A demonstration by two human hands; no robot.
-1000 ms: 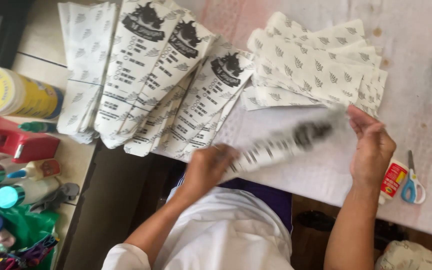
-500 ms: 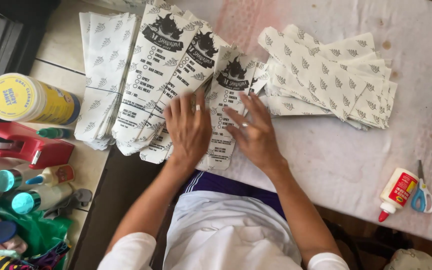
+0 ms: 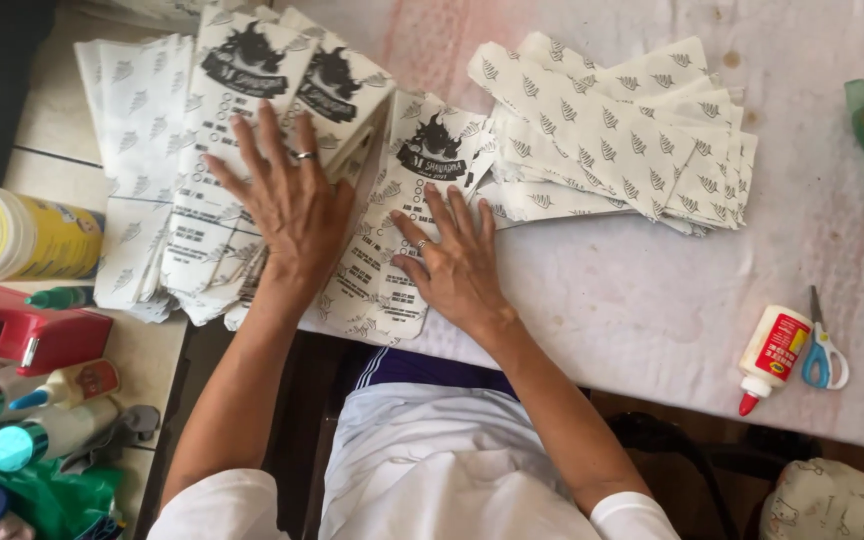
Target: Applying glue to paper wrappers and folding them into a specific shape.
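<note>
The left hand lay flat, palm down, on the fanned pile of printed paper bags, its fingers spread wide and a ring on one of them; its grip was apart, clamped on nothing, only pressing the sheets. The right hand rested just beside it, flat as well, on the nearest printed bag, fingers a little apart and likewise closed on nothing. That bag sat directly under the right palm and overlapped the pile beneath the left hand, its lower edge near the front rim of the tabletop.

Beyond the right hand's fingertips, on its outer side, lay a second heap of white bags with a leaf pattern, turned plain side up and touching the printed ones. Well apart from the right hand, further along the same side, stood a small white glue bottle with a red tip lying next to blue-handled scissors.

On the outer side of the left hand, off the pile, were a yellow round container on its side, a red tape dispenser and some teal-capped bottles
</note>
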